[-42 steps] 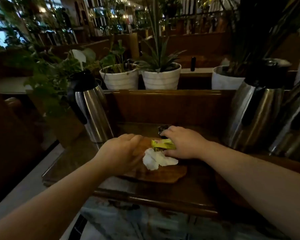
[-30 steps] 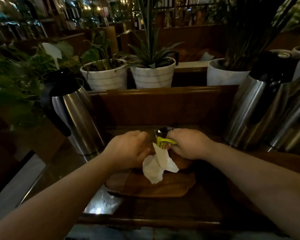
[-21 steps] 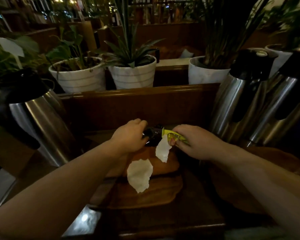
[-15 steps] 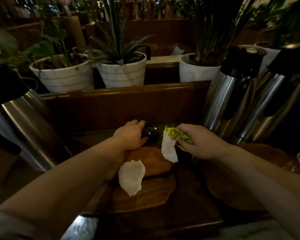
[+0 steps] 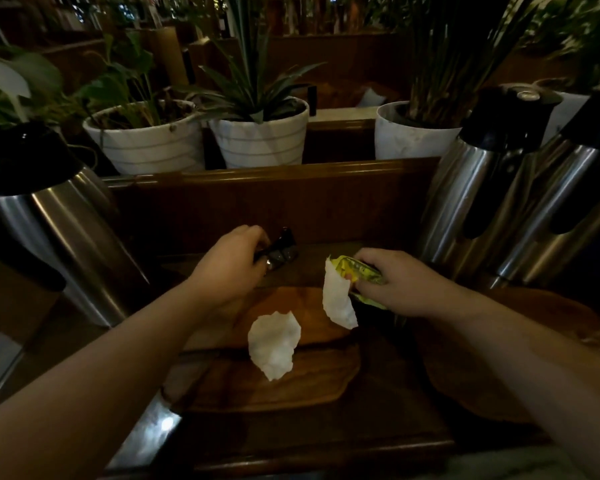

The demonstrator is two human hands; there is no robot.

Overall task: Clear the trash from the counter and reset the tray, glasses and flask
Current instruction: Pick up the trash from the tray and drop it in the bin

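My right hand (image 5: pixel 392 282) is shut on a yellow-green wrapper (image 5: pixel 352 271), and a white tissue (image 5: pixel 338 299) hangs from the same grip. A second white tissue (image 5: pixel 274 344) lies on the stacked wooden trays (image 5: pixel 305 389) in the middle of the counter. My left hand (image 5: pixel 232 265) is closed around a dark crumpled wrapper (image 5: pixel 283 251) at the back of the counter, against the wooden wall. A steel flask with a black top (image 5: pixel 49 220) stands at the left. Two more steel flasks (image 5: pixel 471 202) stand at the right.
Three white plant pots (image 5: pixel 260 140) sit on the ledge behind the wooden back wall (image 5: pixel 274 202). Another round wooden tray (image 5: pixel 499 358) lies at the right under my right forearm. The counter's front edge (image 5: pixel 291 459) runs along the bottom.
My right hand lifted the yellow-green wrapper and one tissue off the tray and drew them right. The other tissue dropped onto the trays. My left hand reached back and closed on the dark wrapper.
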